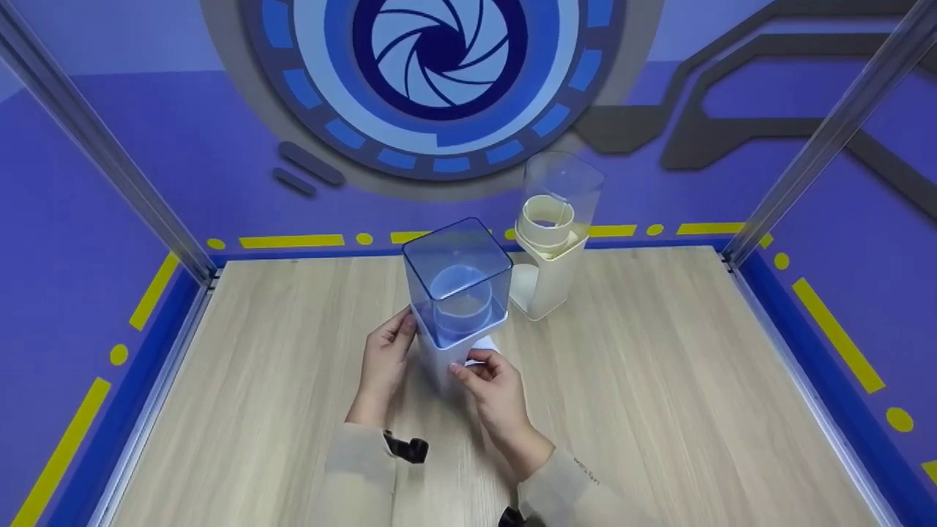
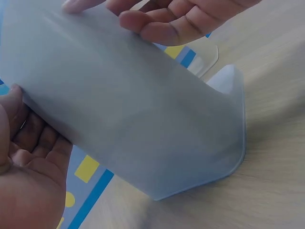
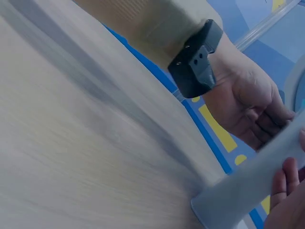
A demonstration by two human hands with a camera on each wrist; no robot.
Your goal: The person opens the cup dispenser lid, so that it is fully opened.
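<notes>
A tall square container [image 1: 460,322] has a see-through blue upper part and a pale, whitish lower body. Inside the blue part a round cup-like piece shows. My left hand [image 1: 384,359] grips the container's left side, with the thumb on the near side. At the right near edge my right hand [image 1: 501,391] pinches the pale body between thumb and fingers. The left wrist view has the smooth pale body [image 2: 119,109] tilted across it, with a flared lower end close to the table. Whether that end touches the table I cannot tell.
A similar cream container [image 1: 550,282] with a clear upper part stands behind and to the right, near the back wall. Blue-purple panels [image 1: 468,197] and metal posts [image 1: 827,132] bound the wood-look table [image 1: 659,380] at the back and sides.
</notes>
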